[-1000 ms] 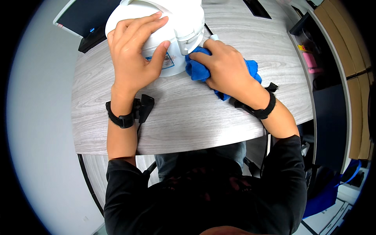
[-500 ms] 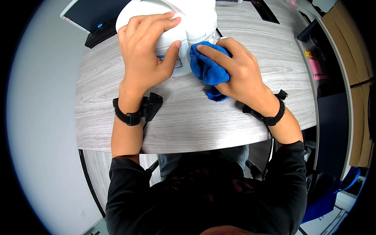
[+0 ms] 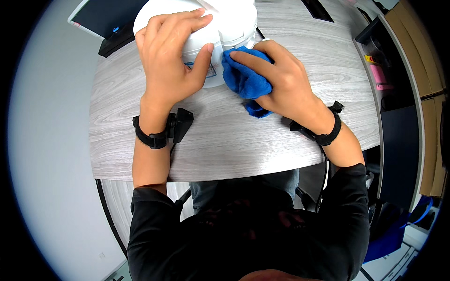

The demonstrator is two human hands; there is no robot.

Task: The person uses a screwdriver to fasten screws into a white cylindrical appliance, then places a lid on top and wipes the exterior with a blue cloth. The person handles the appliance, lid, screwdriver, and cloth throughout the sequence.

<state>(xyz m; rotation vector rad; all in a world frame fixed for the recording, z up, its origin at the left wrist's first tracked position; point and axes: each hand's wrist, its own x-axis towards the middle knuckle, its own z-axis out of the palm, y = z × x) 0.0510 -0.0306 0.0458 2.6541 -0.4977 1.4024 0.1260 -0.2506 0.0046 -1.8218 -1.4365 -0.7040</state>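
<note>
A white rounded container (image 3: 236, 21) with a lid and a translucent lower wall stands at the far side of the desk, cut off by the top edge. My left hand (image 3: 171, 58) rests against its left side, fingers spread over the lid and thumb apart near a blue-framed label (image 3: 210, 70) on the front. In my right hand (image 3: 288, 77) is a bunched blue cloth (image 3: 244, 77), pressed to the container's lower front right. My index finger lies along the top of the cloth. A loose end of it hangs below the hand.
The grey wood-grain desk (image 3: 225, 140) curves toward me. A dark screen with a white frame (image 3: 105, 18) stands at the back left. On the right is a shelf unit (image 3: 398, 150) with pink and yellow items, beside cardboard boxes (image 3: 412, 56). Black straps with devices circle both wrists.
The container, both hands and the cloth appear slightly farther left and higher in the picture, as does the screen. Both hands keep their positions on the container and cloth.
</note>
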